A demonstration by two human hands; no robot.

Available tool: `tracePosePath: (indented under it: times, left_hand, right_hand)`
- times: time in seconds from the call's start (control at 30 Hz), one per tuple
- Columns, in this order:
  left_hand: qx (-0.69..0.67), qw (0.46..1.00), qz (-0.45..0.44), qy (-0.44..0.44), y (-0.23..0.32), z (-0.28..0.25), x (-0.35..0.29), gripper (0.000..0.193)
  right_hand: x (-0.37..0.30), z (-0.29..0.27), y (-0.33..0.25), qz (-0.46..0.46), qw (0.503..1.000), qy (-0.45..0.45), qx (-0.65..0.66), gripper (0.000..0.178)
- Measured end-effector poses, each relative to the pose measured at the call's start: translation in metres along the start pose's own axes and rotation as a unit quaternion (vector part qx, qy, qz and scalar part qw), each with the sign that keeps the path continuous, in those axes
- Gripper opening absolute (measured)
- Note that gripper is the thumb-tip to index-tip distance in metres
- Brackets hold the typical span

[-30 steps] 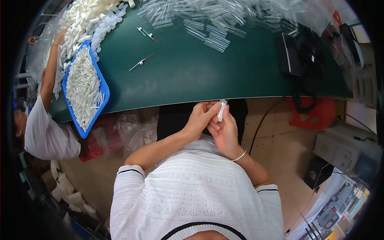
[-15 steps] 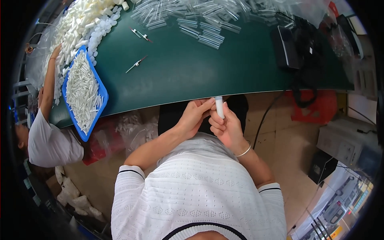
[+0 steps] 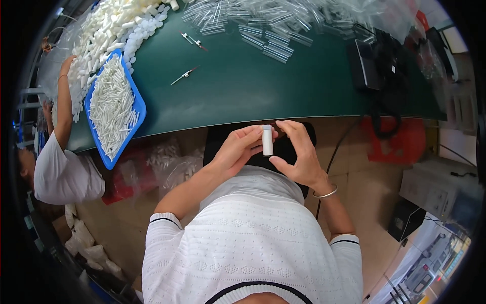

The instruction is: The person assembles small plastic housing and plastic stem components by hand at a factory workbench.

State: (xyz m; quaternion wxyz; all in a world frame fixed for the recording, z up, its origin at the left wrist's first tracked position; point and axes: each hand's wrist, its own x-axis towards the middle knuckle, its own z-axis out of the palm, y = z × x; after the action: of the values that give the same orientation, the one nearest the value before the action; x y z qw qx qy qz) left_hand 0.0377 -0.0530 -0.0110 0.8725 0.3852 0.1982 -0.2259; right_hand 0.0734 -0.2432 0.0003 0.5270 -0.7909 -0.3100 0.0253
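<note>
A white cylindrical tube [image 3: 268, 143] with a paler, translucent top end stands nearly upright in front of my lap, just off the table's near edge. My left hand [image 3: 239, 148] grips it near the top, between thumb and fingers. To its right is my right hand [image 3: 299, 154], thumb and fingers spread apart around a gap, with nothing in its grasp. The thumb tip is close to the tube's lower end; whether it touches I cannot tell.
On the green table [image 3: 228, 91] lie thin pen-like parts [image 3: 184, 75], clear tubes [image 3: 277, 45] and white cylinders [image 3: 104, 33]. A blue tray [image 3: 139, 109] of white sticks overhangs the left edge. A black device [image 3: 365, 65] sits right. Another person's arm [image 3: 63, 99] reaches in at left.
My right hand has let go of the tube, opened and moved right. The tube has shifted slightly left in my left hand. The whole view has shifted a little.
</note>
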Motion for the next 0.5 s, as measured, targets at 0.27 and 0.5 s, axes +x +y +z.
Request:
tracePosePath:
  times: [0.27,0.5]
  left_hand:
    - [0.014,0.999,-0.014,-0.037,0.005,-0.008,-0.017,0.031]
    - [-0.024,0.999,0.015,-0.025,0.017,-0.031,-0.038,0.027]
  right_hand:
    - [0.016,0.020,0.005,-0.121,0.987,-0.038,-0.096,0.063]
    - [0.044,0.045,-0.016,-0.160,0.982,-0.075,-0.067,0.063]
